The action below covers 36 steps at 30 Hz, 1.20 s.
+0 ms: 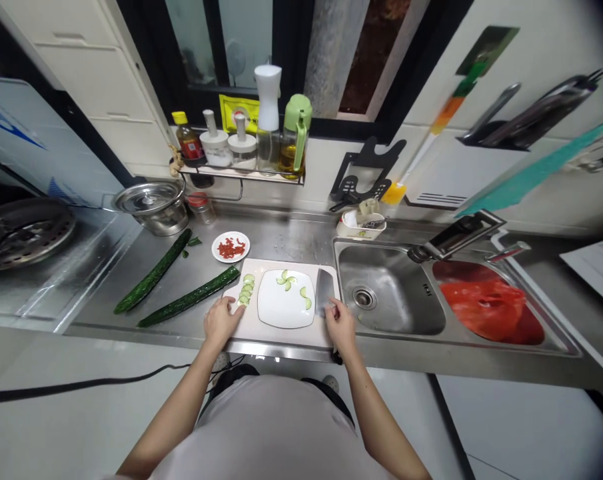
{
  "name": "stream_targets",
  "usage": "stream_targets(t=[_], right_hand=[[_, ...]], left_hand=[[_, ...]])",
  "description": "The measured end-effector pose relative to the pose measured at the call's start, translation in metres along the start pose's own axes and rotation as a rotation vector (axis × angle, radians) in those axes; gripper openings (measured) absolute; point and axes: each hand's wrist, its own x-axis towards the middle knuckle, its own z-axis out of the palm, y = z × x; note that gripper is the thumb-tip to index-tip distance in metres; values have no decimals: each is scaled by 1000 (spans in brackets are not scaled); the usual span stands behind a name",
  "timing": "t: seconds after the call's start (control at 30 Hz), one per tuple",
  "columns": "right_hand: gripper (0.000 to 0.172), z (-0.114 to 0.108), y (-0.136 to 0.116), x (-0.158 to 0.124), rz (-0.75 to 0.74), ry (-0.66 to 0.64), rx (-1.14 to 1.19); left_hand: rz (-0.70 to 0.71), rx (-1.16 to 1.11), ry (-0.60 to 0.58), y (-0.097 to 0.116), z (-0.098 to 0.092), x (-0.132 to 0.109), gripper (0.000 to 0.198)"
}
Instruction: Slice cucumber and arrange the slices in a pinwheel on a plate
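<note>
A white plate (286, 313) rests on the pale cutting board (254, 325). Several green cucumber slices (286, 280) form a fan near its far rim, and more lie along its right side. A row of cucumber slices (246, 291) lies at the board's left edge. My left hand (222, 323) is beside that row, thumb and forefinger apart, the thumb close to the nearest slices. On the board's right side lies a cleaver (324, 291), its blade flat. My right hand (341, 325) is closed over the cleaver's near end, with the handle's dark tip showing below.
Two whole cucumbers (190, 296) lie at left, near a small plate of chopped red pieces (231, 248) and a lidded steel pot (156, 205). At right are the sink (396, 293), faucet (456, 237) and a red bag (486, 307). Condiments stand on a wall rack (244, 175).
</note>
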Motion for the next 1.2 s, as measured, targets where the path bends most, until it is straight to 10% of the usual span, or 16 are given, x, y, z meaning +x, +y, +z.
stream_targets(t=[0.5, 0.83, 1.2], right_hand=[[33, 5, -26, -10, -37, -104, -10], [26, 14, -90, -4, -320, -354, 197], [10, 23, -96, 4, -265, -381, 243]], left_hand=[[30, -359, 53, 17, 7, 0, 22], [367, -703, -279, 79, 11, -15, 23], [341, -830, -280, 89, 16, -15, 23]])
